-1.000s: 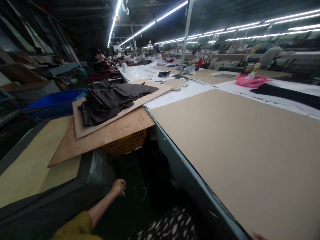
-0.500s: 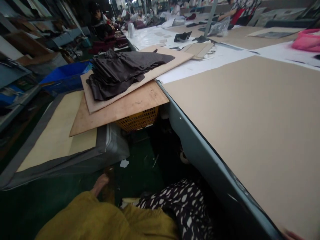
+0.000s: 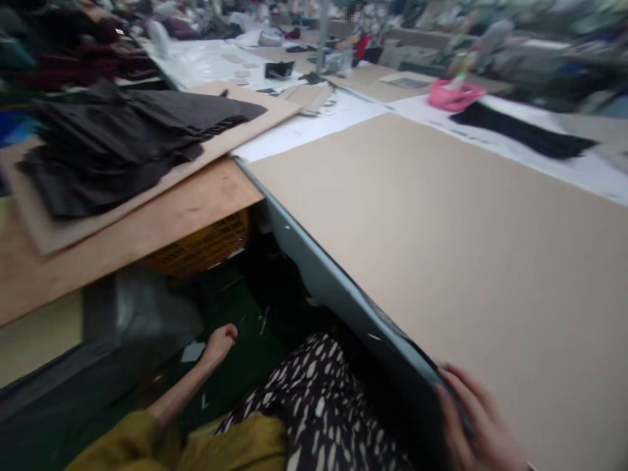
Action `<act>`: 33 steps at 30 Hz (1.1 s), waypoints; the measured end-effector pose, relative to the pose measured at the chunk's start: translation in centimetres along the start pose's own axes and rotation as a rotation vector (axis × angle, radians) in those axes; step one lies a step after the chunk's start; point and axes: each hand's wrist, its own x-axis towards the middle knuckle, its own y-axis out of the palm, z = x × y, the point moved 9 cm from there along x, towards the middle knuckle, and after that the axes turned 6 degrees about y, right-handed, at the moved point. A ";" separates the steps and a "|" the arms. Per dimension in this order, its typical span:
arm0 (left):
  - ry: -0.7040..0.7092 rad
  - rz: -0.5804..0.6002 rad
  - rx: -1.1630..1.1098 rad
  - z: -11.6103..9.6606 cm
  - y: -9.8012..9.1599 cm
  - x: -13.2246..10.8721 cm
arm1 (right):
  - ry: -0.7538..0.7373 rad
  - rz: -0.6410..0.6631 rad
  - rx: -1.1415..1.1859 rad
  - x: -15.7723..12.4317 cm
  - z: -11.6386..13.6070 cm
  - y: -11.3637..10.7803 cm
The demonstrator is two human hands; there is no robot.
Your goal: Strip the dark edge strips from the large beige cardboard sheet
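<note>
- While your right hand (image 3: 483, 422) is clasping the edge of the worktop (image 3: 314, 261), its fingers are bending over the top and its thumb is lying along the outer side; the hand is showing slightly blurred, its lower part running out of view.
- Your left hand (image 3: 220, 343) is hanging well apart from the worktop, above the dark green floor (image 3: 235, 307); its fingers are curling into a loose fist, and whether they are enclosing anything you cannot tell.
- Near that left hand, a pale scrap (image 3: 193, 352) is lying on the floor, and your mustard sleeve (image 3: 122, 445) is ending well short of the wrist.
- Your black-and-white patterned garment (image 3: 318, 399) is showing between your two arms.
- Just beside your right hand, a large tan sheet (image 3: 441, 248) is lying flat over the nearer worktop, while white sheeting (image 3: 338, 116) is showing along its far border.
- To your left, a stack of dark brown pieces (image 3: 132, 137) is resting on a tan board (image 3: 29, 216), which is sitting over a plywood board (image 3: 196, 212).
- Beneath the plywood board, a yellow-orange basket (image 3: 210, 245) is showing in part.
- Farther across, a pink basket (image 3: 451, 96) is standing next to some black material (image 3: 530, 131).
</note>
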 end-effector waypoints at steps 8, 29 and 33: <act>1.232 -0.021 0.069 -29.1 2.6 -12.7 | -0.053 -0.166 -0.227 -5.2 2.7 -3.2; 2.064 0.323 0.839 -41.0 25.6 -31.4 | 0.398 -0.203 -0.654 -14.1 -10.7 -9.3; 2.130 0.264 0.783 -40.9 25.5 -31.3 | 0.422 -0.275 -0.612 -15.2 -10.2 -9.0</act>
